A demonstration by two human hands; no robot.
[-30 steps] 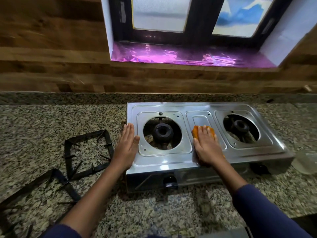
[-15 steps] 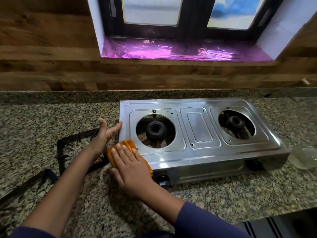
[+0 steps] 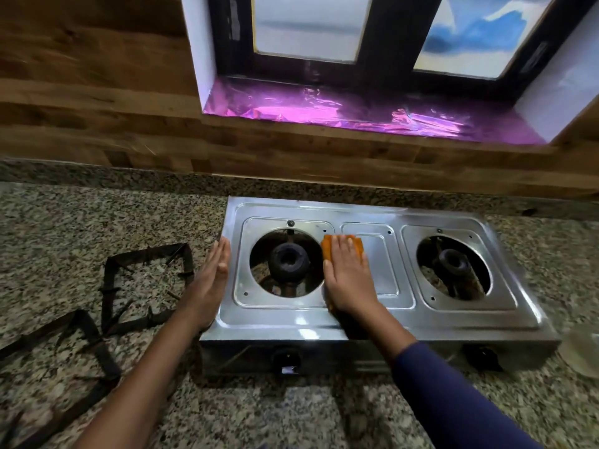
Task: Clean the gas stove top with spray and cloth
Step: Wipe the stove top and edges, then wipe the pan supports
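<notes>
A steel two-burner gas stove [image 3: 278, 322] sits on the granite counter with its pan supports off. My right hand [image 3: 348, 280] lies flat on an orange cloth [image 3: 328, 246], pressing it onto the stove top between the left burner [image 3: 288, 262] and the middle panel. Most of the cloth is hidden under the hand. My left hand [image 3: 210, 280] rests flat with fingers together against the stove's left edge, holding nothing. No spray bottle is in sight.
Two black pan supports [image 3: 146, 286] lie on the granite counter [image 3: 64, 238] left of the stove. A clear glass object [image 3: 583, 354] sits at the right edge. The right burner [image 3: 452, 262] is exposed. A wooden wall and a window sill with purple foil [image 3: 340, 110] are behind.
My right hand carried the cloth from the stove's front left corner up and right to the strip beside the left burner. My left hand closed its fingers and laid flat against the stove's left edge.
</notes>
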